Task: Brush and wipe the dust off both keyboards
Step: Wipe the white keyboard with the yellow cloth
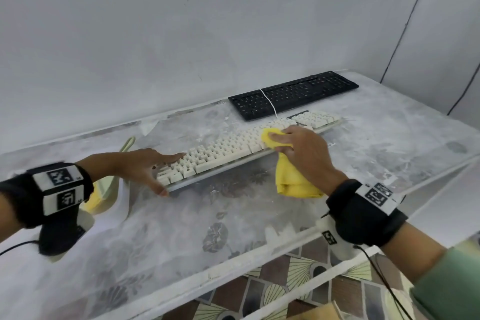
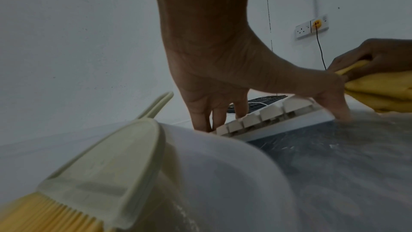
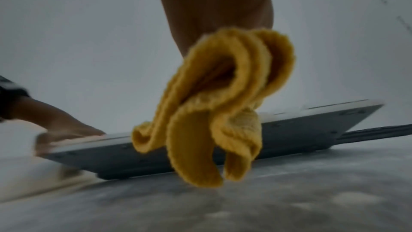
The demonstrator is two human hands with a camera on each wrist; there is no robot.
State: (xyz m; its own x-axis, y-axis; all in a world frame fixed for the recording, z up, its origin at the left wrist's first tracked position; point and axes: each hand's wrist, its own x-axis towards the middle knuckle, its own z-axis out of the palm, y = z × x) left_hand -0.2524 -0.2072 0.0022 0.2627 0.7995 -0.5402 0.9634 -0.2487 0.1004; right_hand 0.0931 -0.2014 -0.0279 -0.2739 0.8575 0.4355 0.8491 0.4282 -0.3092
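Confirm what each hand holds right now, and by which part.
Right hand grips the yellow cloth by its bunched upper end, the rest hanging. Left hand holds nothing; straight fingers steady the white keyboard at its left end.

Table [image 1: 389,153]: pale, dusty top with faint floral pattern, set against a white wall. Lying on it: black keyboard [image 1: 293,93] at the far edge; cream keyboard [image 1: 233,148] just in front, its white cable [image 1: 267,101] crossing the black one; white dustpan [image 1: 117,202] with brush [image 2: 107,165] at the left.
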